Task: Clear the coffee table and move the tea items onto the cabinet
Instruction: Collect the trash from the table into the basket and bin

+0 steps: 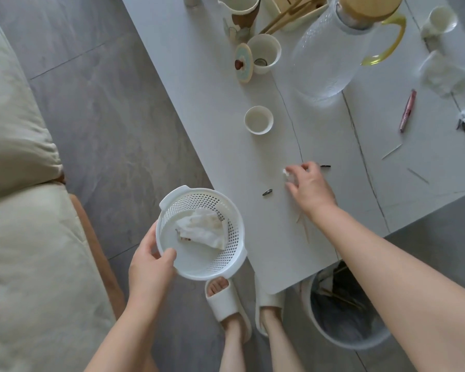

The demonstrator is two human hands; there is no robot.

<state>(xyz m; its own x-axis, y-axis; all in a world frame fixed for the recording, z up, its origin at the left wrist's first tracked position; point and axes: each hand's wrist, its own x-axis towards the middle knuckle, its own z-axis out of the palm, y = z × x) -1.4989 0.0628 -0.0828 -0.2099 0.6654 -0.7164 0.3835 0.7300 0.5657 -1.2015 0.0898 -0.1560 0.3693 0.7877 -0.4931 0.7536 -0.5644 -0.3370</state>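
Head view: left hand (151, 264) grips the rim of a white perforated basket (188, 267) holding a crumpled tissue (202, 229), off the coffee table (226, 146) edge. Right hand (310, 186) on the tabletop, fingers curled around a small white scrap (285, 171). Small teacup (258, 120) sits well beyond it.

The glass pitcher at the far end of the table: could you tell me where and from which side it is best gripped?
Take the glass pitcher by its yellow handle, which loops out on the right side, with clear table beside it. The ribbed body looks wide for one hand, so I would come from the right and curl the fingers through the loop.
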